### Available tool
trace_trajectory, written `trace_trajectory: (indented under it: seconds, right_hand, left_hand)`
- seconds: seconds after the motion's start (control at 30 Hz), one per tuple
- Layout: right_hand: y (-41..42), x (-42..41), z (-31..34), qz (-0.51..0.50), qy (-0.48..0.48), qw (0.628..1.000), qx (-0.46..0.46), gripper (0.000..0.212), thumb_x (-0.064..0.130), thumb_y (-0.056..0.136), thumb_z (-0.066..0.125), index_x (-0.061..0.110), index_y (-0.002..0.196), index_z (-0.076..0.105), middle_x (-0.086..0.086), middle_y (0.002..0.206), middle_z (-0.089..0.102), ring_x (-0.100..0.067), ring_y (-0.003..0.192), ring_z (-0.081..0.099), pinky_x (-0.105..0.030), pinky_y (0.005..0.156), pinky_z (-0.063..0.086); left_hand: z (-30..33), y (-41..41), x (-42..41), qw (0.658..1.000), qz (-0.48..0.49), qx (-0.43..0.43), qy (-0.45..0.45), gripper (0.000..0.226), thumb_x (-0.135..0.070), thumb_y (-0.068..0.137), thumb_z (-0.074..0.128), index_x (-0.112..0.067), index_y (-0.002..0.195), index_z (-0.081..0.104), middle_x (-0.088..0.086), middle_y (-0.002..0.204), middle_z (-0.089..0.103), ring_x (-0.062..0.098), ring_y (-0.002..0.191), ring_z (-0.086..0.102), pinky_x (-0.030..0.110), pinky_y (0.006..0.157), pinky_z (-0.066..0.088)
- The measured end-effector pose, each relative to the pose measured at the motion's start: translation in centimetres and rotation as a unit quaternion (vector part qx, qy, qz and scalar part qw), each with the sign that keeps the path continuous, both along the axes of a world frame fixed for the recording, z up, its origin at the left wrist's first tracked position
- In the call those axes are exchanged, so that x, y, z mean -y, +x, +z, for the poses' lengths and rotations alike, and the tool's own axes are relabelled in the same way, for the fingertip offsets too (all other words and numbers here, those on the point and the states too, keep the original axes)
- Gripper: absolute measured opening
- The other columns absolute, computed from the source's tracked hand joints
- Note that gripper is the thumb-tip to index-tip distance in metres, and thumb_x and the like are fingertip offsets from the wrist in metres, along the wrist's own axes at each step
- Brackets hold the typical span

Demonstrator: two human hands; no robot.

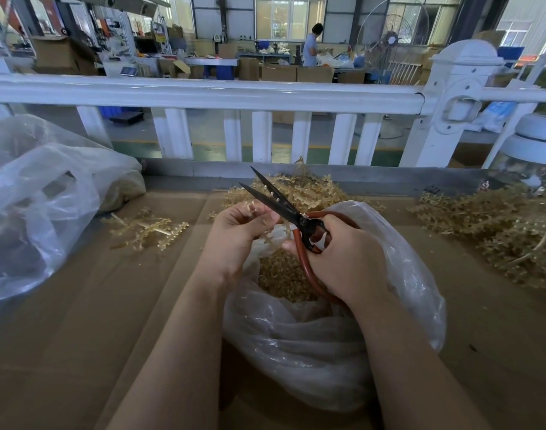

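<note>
My right hand [343,259] grips the red-brown handles of a pair of scissors [278,203], whose black blades stand apart and point up and left. My left hand [237,231] pinches a pale tan plastic sprue piece [253,209] right beside the blades. Both hands hover over an open clear plastic bag [327,336] that holds several small tan cut pieces [284,277].
Cardboard [95,305] covers the table. Tan sprue pieces lie at the left [147,228], behind the hands [296,187] and in a big heap at the right [498,231]. A large plastic bag [42,197] sits at the left. A white fence [234,91] borders the far edge.
</note>
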State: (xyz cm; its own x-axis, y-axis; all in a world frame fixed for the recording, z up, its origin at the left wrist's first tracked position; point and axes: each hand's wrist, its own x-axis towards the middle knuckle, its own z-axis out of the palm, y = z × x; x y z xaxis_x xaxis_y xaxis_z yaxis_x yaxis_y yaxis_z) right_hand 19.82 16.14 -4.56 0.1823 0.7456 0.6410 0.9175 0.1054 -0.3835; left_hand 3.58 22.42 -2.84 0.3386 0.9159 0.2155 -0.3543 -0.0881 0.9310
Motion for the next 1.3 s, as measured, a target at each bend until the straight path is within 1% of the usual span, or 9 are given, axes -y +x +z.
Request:
trace_trajectory:
  seconds: [0.07,0.17,0.37,0.5,0.57,0.7,0.9,1.07,1.3]
  right_hand:
    - [0.02,0.08,0.10,-0.004,-0.002,1.000,-0.004,0.081,0.096,0.072,0.025,0.025,0.084,0.065,0.014,0.075,0.068,-0.003,0.065,0.058,-0.014,0.056,0.044]
    - [0.12,0.16,0.29,-0.001,-0.010,1.000,-0.004,0.080,0.094,0.072,0.029,0.025,0.086,0.066,0.014,0.076,0.069,-0.004,0.066,0.059,-0.012,0.056,0.041]
    - [0.11,0.29,0.54,0.019,-0.022,0.999,-0.015,0.078,0.091,0.070,0.034,0.025,0.089,0.069,0.013,0.080,0.071,-0.005,0.073,0.063,-0.022,0.066,0.054]
    - [0.06,0.41,0.68,0.018,-0.034,0.999,-0.026,0.079,0.091,0.067,0.034,0.025,0.090,0.070,0.014,0.079,0.070,-0.005,0.071,0.062,-0.020,0.066,0.051]
    - [0.04,0.40,0.68,0.016,-0.035,0.999,-0.023,0.079,0.091,0.067,0.035,0.024,0.090,0.071,0.013,0.079,0.071,-0.006,0.071,0.063,-0.019,0.065,0.049]
    - [0.06,0.43,0.65,0.014,-0.043,0.999,-0.029,0.081,0.091,0.066,0.034,0.023,0.089,0.071,0.012,0.077,0.071,-0.007,0.071,0.064,-0.022,0.066,0.053]
    - [0.09,0.48,0.56,0.022,-0.031,0.999,-0.032,0.078,0.090,0.069,0.037,0.023,0.090,0.072,0.013,0.078,0.071,-0.007,0.071,0.065,-0.027,0.067,0.057]
    - [0.16,0.40,0.42,0.005,-0.013,1.000,-0.003,0.073,0.088,0.073,0.039,0.022,0.085,0.068,0.016,0.074,0.065,-0.003,0.063,0.054,-0.014,0.057,0.045]
    - [0.20,0.26,0.28,0.002,-0.008,1.000,-0.008,0.076,0.091,0.072,0.037,0.023,0.085,0.068,0.012,0.072,0.068,-0.007,0.065,0.061,-0.027,0.060,0.056]
  left_hand:
    - [0.14,-0.10,-0.01,0.999,0.013,-0.019,0.026,0.005,-0.003,0.088,0.063,0.000,0.092,0.066,0.018,0.094,0.068,0.029,0.089,0.061,0.043,0.088,0.049]
    - [0.27,-0.28,0.08,0.998,0.027,-0.021,0.053,0.010,0.000,0.093,0.058,-0.004,0.092,0.067,0.014,0.089,0.067,0.029,0.085,0.060,0.042,0.086,0.049]
    - [0.51,-0.27,0.53,0.996,0.042,-0.015,0.078,0.009,-0.019,0.080,0.068,-0.022,0.082,0.076,0.009,0.092,0.074,0.026,0.088,0.066,0.047,0.091,0.052]
    - [0.19,-0.24,0.36,0.996,0.035,-0.003,0.083,0.009,-0.016,0.082,0.066,-0.010,0.088,0.070,0.014,0.094,0.070,0.031,0.090,0.062,0.051,0.092,0.050]
    - [0.14,-0.20,0.27,0.995,0.032,-0.002,0.094,0.013,-0.014,0.082,0.066,-0.005,0.090,0.065,0.011,0.091,0.070,0.026,0.087,0.062,0.043,0.088,0.052]
    - [0.06,-0.18,0.18,0.994,0.023,-0.004,0.110,0.002,-0.007,0.085,0.063,-0.007,0.088,0.063,-0.006,0.079,0.070,0.006,0.073,0.063,0.019,0.073,0.051]
    - [-0.03,-0.30,0.01,0.994,0.018,-0.003,0.106,0.003,-0.009,0.087,0.063,-0.007,0.089,0.064,-0.004,0.081,0.069,0.009,0.075,0.061,0.023,0.078,0.051]
    - [-0.08,-0.07,-0.01,0.991,0.009,-0.049,0.122,0.013,0.001,0.092,0.058,-0.009,0.087,0.064,-0.008,0.079,0.068,0.007,0.075,0.061,0.018,0.072,0.050]
    - [0.52,-0.01,0.47,0.991,-0.003,-0.027,0.133,0.009,-0.003,0.085,0.062,-0.010,0.087,0.066,-0.003,0.073,0.067,0.010,0.070,0.059,0.022,0.070,0.048]
